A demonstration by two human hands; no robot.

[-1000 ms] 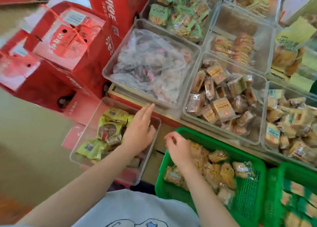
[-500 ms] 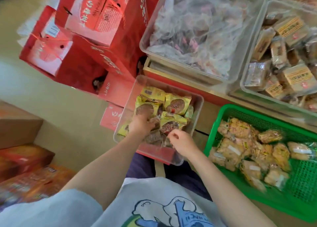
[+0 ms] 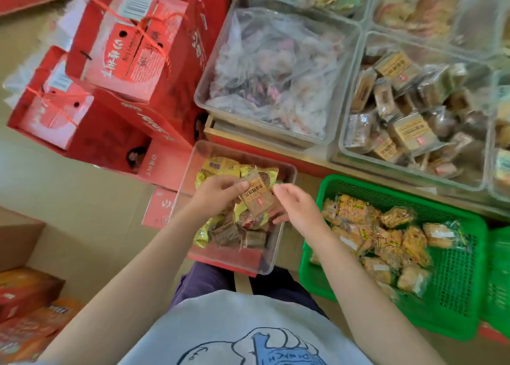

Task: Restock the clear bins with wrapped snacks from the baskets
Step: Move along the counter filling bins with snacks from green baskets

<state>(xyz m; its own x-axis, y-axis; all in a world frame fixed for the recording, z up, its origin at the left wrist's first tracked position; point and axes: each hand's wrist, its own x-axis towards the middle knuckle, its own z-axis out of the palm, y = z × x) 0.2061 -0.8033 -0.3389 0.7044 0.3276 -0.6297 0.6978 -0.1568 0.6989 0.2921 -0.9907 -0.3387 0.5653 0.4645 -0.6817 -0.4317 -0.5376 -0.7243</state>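
Wrapped snack (image 3: 258, 197), brown wrapper with a tan printed label: held above the small clear bin (image 3: 287, 171), just in front of the person's lap. Left hand (image 3: 214, 195): grip closed on the snack's upper left end, thumb and fingers pinching the wrapper. Right hand (image 3: 296, 206): fingers curled at the snack's right edge and lower corner; whether they actually hold the wrapper cannot be told.

Small clear bin: low, rectangular, partly filled with yellow-wrapped snacks (image 3: 218, 167) at the far end and dark brown wrapped pieces (image 3: 226, 233) at the near end.

Green basket (image 3: 455, 290): plastic mesh, just right of the small bin, heaped with golden-brown wrapped snacks (image 3: 383, 240). Second green basket (image 3: 499, 276): only its edge in view at the far right.

Orange cartons (image 3: 24, 306): stacked, lower left.

Red gift boxes (image 3: 129, 50): several, cord handles, stacked on the floor, left of the bins and beyond the small one.

Large clear bin (image 3: 278, 74): on the raised surface beyond the small bin, filled with pale translucent wrappers. Next clear bin (image 3: 350, 149) to its right: brown-labelled wrapped snacks (image 3: 411, 131) of the held snack's kind. Farther bins along the top edge: blurred green and orange packets.
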